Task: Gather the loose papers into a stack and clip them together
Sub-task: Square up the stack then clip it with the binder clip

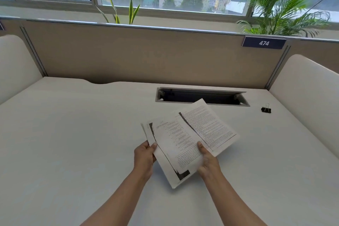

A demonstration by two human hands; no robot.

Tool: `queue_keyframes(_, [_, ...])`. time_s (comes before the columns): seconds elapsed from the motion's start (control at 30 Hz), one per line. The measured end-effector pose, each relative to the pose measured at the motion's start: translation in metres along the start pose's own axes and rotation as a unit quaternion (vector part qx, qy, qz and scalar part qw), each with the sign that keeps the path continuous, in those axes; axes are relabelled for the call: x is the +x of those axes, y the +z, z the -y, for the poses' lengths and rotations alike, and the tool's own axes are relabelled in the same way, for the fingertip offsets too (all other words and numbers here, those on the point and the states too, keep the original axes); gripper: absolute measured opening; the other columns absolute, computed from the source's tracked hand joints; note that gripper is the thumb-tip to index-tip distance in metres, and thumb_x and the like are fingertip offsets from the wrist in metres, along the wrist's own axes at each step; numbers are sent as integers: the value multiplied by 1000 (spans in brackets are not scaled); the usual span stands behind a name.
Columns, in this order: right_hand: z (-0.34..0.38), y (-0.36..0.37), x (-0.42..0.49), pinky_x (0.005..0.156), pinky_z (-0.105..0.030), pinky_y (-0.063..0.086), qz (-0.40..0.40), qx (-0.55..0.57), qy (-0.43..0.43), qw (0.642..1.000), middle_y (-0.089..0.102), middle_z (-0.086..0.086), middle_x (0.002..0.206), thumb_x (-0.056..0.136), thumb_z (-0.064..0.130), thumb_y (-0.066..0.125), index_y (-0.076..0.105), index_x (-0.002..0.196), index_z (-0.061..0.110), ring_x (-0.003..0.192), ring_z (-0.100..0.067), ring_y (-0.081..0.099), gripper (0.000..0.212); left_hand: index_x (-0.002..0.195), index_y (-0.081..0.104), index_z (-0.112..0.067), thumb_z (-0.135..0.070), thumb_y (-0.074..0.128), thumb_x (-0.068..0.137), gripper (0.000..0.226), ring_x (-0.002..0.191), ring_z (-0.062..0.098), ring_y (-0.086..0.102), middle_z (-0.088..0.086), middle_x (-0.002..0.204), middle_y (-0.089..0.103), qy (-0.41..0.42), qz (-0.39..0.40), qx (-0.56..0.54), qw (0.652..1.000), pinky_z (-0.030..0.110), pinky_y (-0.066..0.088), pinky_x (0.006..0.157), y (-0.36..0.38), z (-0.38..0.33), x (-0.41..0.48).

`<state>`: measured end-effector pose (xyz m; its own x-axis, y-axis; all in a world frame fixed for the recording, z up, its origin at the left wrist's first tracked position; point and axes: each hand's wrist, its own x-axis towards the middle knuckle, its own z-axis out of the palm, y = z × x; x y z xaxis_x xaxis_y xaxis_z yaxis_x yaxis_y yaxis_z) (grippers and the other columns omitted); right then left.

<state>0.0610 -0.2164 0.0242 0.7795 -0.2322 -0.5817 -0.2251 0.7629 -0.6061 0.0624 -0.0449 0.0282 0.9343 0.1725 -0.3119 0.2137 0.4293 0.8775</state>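
We hold the printed papers [185, 141] fanned out and uneven above the white desk [73, 134], near its middle, with several sheets overlapping at different angles. Our left hand [144, 158] pinches the left edge of the sheets, thumb on top. Our right hand [208, 161] grips the lower right side, thumb pressed on the top page. A black binder clip [266, 109] sits on the desk to the far right, well apart from the papers. Behind the papers lies an open cable tray [201, 96], and a partition sign [264, 43] reads 474.
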Motion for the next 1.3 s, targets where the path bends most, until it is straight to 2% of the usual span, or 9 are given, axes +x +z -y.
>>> queue_keyframes(0.17, [0,-12,4,93,-49,48,-30,-62,-13,998,66,-11,96,77,1,69,61,82,9,88,-30,63,13,121,55,6,6,46,91,31,78,19,62,4,94,66,-4,4,44,999,18,56,56,-8,-4,4])
queue_keyframes(0.27, [8,-23,15,99,-48,46,-82,-122,-59,987,65,-17,110,76,3,71,60,77,11,103,-33,61,14,120,54,8,7,45,91,31,77,18,61,15,108,62,-10,5,61,998,17,56,55,-16,-10,8])
queue_keyframes(0.33, [16,-32,22,97,-48,48,-112,-160,-83,977,65,-19,110,79,1,68,61,78,8,94,-31,61,10,120,54,8,8,45,91,31,75,19,60,15,110,60,-13,5,70,997,16,55,53,-22,-14,11])
queue_keyframes(0.47, [33,-44,33,91,-45,52,-166,-203,-131,956,65,-15,108,80,0,64,62,109,-2,91,-29,63,29,121,53,8,6,46,91,31,76,20,61,14,105,62,-25,9,99,995,17,56,54,-31,-20,18])
queue_keyframes(0.63, [54,-46,29,90,-36,47,-229,-302,-200,903,60,-17,118,81,5,65,52,122,0,107,-33,58,44,120,54,9,5,47,91,30,75,20,61,4,86,65,-40,15,147,988,18,55,51,-33,-24,27])
queue_keyframes(0.77, [68,-52,35,83,-29,41,-237,-371,-235,866,64,-18,113,82,4,63,56,118,-1,94,-27,56,37,119,54,10,6,47,91,30,74,20,61,5,85,64,-51,13,187,981,19,55,51,-33,-20,36])
queue_keyframes(0.87, [74,-56,43,89,-33,44,-227,-428,-254,837,66,-18,108,82,4,62,62,109,0,103,-31,59,27,117,56,8,5,48,91,28,73,20,61,5,84,64,-56,13,214,975,19,55,50,-26,-17,44])
queue_keyframes(1.03, [91,-59,56,90,-34,45,-204,-495,-289,794,67,-18,106,84,4,58,65,106,0,104,-32,59,23,114,60,5,3,50,90,26,77,25,61,17,103,65,-49,16,257,965,31,52,71,-4,-13,60])
queue_keyframes(1.3, [160,-69,97,88,-33,45,-187,-588,-343,708,67,-22,109,85,2,57,65,107,-4,104,-34,60,24,115,62,1,2,52,90,27,94,29,63,18,112,66,-38,41,299,953,41,50,92,45,1,93])
